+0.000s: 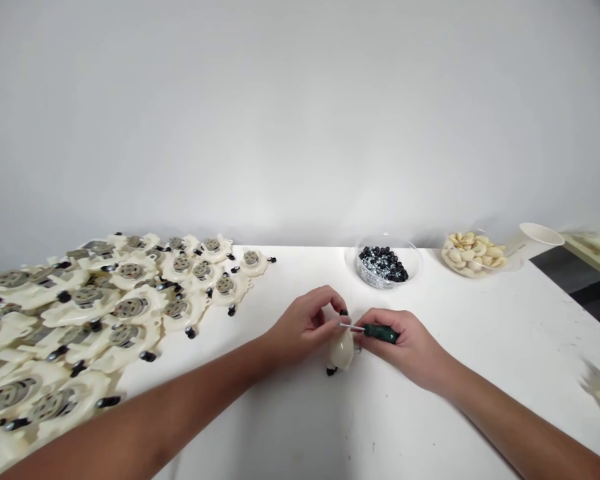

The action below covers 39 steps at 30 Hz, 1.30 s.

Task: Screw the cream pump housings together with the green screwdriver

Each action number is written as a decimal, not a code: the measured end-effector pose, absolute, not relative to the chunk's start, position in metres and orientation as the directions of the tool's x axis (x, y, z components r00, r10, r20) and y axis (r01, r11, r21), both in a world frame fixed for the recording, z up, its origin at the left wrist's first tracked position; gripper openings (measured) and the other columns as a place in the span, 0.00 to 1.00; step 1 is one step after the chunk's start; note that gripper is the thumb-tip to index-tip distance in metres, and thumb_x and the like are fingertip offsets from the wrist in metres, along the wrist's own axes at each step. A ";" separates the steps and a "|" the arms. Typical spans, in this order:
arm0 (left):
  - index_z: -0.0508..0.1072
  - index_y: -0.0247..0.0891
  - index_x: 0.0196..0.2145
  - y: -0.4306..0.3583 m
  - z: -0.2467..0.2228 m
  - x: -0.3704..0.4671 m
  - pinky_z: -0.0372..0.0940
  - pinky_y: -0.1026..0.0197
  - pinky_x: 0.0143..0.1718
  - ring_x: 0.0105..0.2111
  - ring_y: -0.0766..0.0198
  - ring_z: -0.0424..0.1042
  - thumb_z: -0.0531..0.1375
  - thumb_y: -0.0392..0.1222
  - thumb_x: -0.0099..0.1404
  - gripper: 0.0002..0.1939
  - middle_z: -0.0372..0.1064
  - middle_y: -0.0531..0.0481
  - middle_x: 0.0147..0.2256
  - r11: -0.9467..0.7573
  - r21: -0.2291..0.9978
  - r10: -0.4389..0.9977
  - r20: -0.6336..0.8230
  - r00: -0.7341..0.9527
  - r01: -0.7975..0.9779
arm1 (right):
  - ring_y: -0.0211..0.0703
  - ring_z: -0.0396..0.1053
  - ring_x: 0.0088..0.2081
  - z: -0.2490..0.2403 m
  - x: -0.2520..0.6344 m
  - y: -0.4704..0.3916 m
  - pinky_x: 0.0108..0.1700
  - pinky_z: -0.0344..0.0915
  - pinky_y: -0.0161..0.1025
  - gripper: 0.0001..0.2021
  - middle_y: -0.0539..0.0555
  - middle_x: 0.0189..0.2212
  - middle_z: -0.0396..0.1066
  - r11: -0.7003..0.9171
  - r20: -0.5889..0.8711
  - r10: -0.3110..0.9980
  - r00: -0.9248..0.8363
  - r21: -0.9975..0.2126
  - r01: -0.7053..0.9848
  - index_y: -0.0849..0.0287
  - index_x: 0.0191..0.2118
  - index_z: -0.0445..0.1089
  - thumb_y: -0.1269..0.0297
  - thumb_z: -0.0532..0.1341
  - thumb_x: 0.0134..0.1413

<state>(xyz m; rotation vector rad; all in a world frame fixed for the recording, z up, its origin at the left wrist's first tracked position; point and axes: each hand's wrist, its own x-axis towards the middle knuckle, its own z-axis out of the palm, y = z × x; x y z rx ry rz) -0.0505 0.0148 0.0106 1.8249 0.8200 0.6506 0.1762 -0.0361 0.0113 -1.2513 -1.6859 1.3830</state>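
In the middle of the white table, my left hand [313, 320] is closed on a cream plastic part [341, 350], with thumb and fingers at its upper end. A small black piece sticks up at that end, and another black wheel-like piece [331, 371] shows at the bottom. My right hand [405, 343] grips a screwdriver [381, 333] with a dark green handle. Its thin metal shaft points left and reaches the top of the part by my left fingertips. Whether the tip sits in a screw is too small to tell.
Many cream plastic assemblies [130, 307] with round metal motors and black feet are heaped at the left. A clear bowl [415, 263] holds black pieces and screws. Farther right stand a bowl of cream curved pieces [473, 253] and a white cup [540, 241]. A wall rises behind.
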 end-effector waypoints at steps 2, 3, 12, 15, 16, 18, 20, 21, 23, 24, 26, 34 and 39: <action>0.76 0.39 0.43 0.016 0.011 -0.051 0.60 0.63 0.31 0.30 0.63 0.68 0.59 0.52 0.71 0.15 0.72 0.47 0.37 -0.272 0.936 0.761 0.066 0.646 0.224 | 0.42 0.69 0.33 0.011 0.175 -0.037 0.36 0.64 0.38 0.12 0.50 0.30 0.75 -0.017 -0.107 0.942 -0.318 -0.962 0.273 0.57 0.35 0.76 0.54 0.65 0.63; 0.76 0.39 0.44 0.017 0.012 -0.051 0.61 0.63 0.33 0.31 0.62 0.69 0.59 0.53 0.71 0.15 0.73 0.47 0.38 -0.255 0.942 0.756 0.055 0.652 0.216 | 0.41 0.68 0.32 0.010 0.174 -0.038 0.35 0.62 0.37 0.13 0.50 0.29 0.74 -0.031 -0.112 0.950 -0.291 -0.962 0.272 0.57 0.34 0.75 0.52 0.65 0.63; 0.65 0.41 0.57 -0.001 0.032 -0.045 0.64 0.55 0.50 0.48 0.53 0.68 0.62 0.53 0.69 0.24 0.68 0.43 0.50 -0.009 1.000 0.586 0.012 0.810 -0.008 | 0.43 0.69 0.34 0.017 0.166 -0.051 0.38 0.65 0.38 0.15 0.51 0.28 0.73 -0.026 -0.036 0.996 -0.084 -0.992 0.123 0.57 0.31 0.71 0.50 0.66 0.62; 0.62 0.42 0.58 -0.009 0.025 -0.041 0.65 0.58 0.44 0.43 0.58 0.67 0.66 0.45 0.66 0.27 0.67 0.45 0.47 0.124 0.991 0.623 -0.033 0.782 -0.057 | 0.42 0.66 0.31 0.017 0.166 -0.051 0.34 0.62 0.37 0.16 0.50 0.27 0.70 -0.029 -0.040 0.996 -0.079 -0.990 0.136 0.57 0.32 0.70 0.50 0.65 0.62; 0.62 0.43 0.58 -0.009 0.021 -0.041 0.65 0.59 0.42 0.41 0.60 0.67 0.65 0.44 0.67 0.25 0.66 0.46 0.46 0.165 0.983 0.645 -0.046 0.763 -0.080 | 0.41 0.64 0.30 0.017 0.166 -0.050 0.33 0.61 0.36 0.16 0.49 0.27 0.68 -0.037 -0.048 0.996 -0.077 -0.989 0.146 0.57 0.32 0.69 0.50 0.65 0.62; 0.62 0.44 0.57 -0.006 0.014 -0.040 0.66 0.59 0.38 0.40 0.60 0.68 0.63 0.41 0.67 0.22 0.66 0.46 0.46 0.214 0.963 0.707 -0.039 0.707 -0.161 | 0.38 0.60 0.27 0.016 0.168 -0.047 0.29 0.57 0.35 0.14 0.47 0.25 0.64 -0.054 -0.065 0.995 -0.076 -0.988 0.145 0.55 0.35 0.67 0.50 0.64 0.63; 0.65 0.43 0.54 0.000 0.009 -0.041 0.69 0.57 0.39 0.43 0.58 0.69 0.62 0.36 0.64 0.22 0.66 0.44 0.49 0.232 0.942 0.770 -0.026 0.637 -0.242 | 0.37 0.55 0.25 0.017 0.172 -0.043 0.28 0.54 0.34 0.12 0.45 0.25 0.60 -0.052 -0.065 0.993 -0.095 -0.990 0.128 0.53 0.40 0.65 0.50 0.61 0.66; 0.66 0.42 0.52 0.003 0.009 -0.041 0.70 0.56 0.40 0.45 0.56 0.69 0.62 0.34 0.62 0.21 0.66 0.43 0.50 0.246 0.932 0.788 -0.033 0.614 -0.265 | 0.37 0.55 0.24 0.017 0.174 -0.042 0.27 0.54 0.34 0.11 0.45 0.25 0.59 -0.038 -0.053 0.993 -0.106 -0.990 0.134 0.53 0.42 0.64 0.51 0.59 0.67; 0.67 0.41 0.49 0.008 0.010 -0.042 0.72 0.54 0.42 0.49 0.53 0.68 0.62 0.31 0.59 0.21 0.66 0.42 0.52 0.280 0.914 0.805 -0.057 0.591 -0.294 | 0.38 0.57 0.25 0.018 0.178 -0.039 0.28 0.55 0.35 0.10 0.46 0.27 0.61 0.017 -0.007 0.993 -0.116 -0.980 0.199 0.53 0.44 0.66 0.52 0.58 0.68; 0.67 0.41 0.48 0.009 0.011 -0.042 0.73 0.53 0.41 0.51 0.51 0.68 0.61 0.30 0.58 0.21 0.67 0.41 0.51 0.298 0.906 0.807 -0.070 0.586 -0.302 | 0.39 0.59 0.27 0.019 0.179 -0.038 0.28 0.57 0.36 0.10 0.48 0.29 0.64 0.052 0.024 0.993 -0.116 -0.968 0.247 0.53 0.43 0.67 0.53 0.59 0.67; 0.67 0.40 0.48 0.011 0.013 -0.042 0.74 0.53 0.40 0.51 0.50 0.67 0.61 0.30 0.57 0.21 0.69 0.41 0.49 0.317 0.896 0.813 -0.089 0.575 -0.310 | 0.43 0.65 0.32 0.019 0.180 -0.036 0.31 0.61 0.37 0.10 0.52 0.34 0.70 0.114 0.083 0.991 -0.109 -0.939 0.325 0.54 0.43 0.70 0.54 0.61 0.66; 0.67 0.39 0.49 0.015 0.015 -0.047 0.70 0.54 0.46 0.39 0.59 0.73 0.64 0.35 0.61 0.18 0.73 0.46 0.42 0.303 0.902 0.808 -0.072 0.585 -0.308 | 0.44 0.69 0.30 0.011 0.177 -0.034 0.33 0.66 0.39 0.09 0.52 0.31 0.74 0.184 0.201 0.980 -0.008 -0.883 0.432 0.55 0.41 0.75 0.55 0.65 0.62; 0.67 0.39 0.51 0.015 0.015 -0.047 0.70 0.54 0.44 0.38 0.58 0.74 0.64 0.40 0.65 0.18 0.73 0.45 0.42 0.297 0.915 0.787 -0.073 0.613 -0.272 | 0.46 0.73 0.34 0.008 0.177 -0.034 0.36 0.70 0.40 0.10 0.54 0.35 0.78 0.204 0.230 0.973 0.007 -0.875 0.439 0.55 0.41 0.76 0.54 0.65 0.60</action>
